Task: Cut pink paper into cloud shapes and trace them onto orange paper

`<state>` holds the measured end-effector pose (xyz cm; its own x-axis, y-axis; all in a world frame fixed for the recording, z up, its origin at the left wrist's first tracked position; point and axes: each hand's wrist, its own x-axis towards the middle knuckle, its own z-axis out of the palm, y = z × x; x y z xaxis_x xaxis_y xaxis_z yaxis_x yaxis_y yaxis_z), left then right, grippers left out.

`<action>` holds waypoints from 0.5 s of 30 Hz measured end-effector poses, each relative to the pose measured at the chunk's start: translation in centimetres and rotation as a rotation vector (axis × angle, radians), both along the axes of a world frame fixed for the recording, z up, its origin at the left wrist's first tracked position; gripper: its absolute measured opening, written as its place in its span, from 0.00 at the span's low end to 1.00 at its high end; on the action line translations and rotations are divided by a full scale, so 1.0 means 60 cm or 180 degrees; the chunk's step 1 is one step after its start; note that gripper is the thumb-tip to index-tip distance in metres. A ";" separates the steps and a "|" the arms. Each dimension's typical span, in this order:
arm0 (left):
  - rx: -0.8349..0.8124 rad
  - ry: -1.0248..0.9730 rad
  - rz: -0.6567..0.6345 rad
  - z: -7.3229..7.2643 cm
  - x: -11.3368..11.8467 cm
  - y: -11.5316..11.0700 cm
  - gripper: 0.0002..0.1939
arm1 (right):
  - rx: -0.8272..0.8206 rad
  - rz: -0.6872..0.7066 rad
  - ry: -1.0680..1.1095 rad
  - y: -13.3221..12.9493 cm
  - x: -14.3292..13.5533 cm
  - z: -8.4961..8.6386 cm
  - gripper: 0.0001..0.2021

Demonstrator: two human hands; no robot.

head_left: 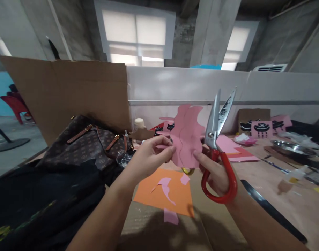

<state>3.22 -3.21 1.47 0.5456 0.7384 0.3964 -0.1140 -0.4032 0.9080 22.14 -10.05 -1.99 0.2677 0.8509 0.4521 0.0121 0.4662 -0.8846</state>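
Note:
A pink paper cutout (187, 137) with wavy edges is held upright between both hands. My left hand (155, 155) pinches its left edge between thumb and fingers. On the right side, my right hand (214, 170) grips the paper with its thumb in front and also carries red-handled scissors (214, 134), blades up and slightly parted. Below the hands lies an orange sheet (149, 191) with pink scraps (166, 190) on it. Another pink scrap (171, 216) touches the cardboard near the sheet's lower edge.
A brown patterned bag (83, 146) and black cloth (57, 198) are at left, before a cardboard panel (78, 90). At right are pink sheets (227, 144), a metal bowl (292, 148), a glue bottle (298, 174) and a long black object (273, 211).

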 end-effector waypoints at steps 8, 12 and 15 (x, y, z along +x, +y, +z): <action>0.0169 -0.0832 0.0862 0.045 -0.080 0.005 0.10 | -0.0453 0.0873 -0.0257 0.007 -0.009 0.008 0.22; 0.0218 -0.0987 0.1026 0.052 -0.102 0.001 0.11 | -0.0611 0.0869 -0.0556 0.011 -0.020 0.015 0.20; 0.0285 -0.1008 0.1019 0.053 -0.104 0.000 0.11 | -0.0474 0.0871 -0.0845 0.001 -0.012 0.005 0.21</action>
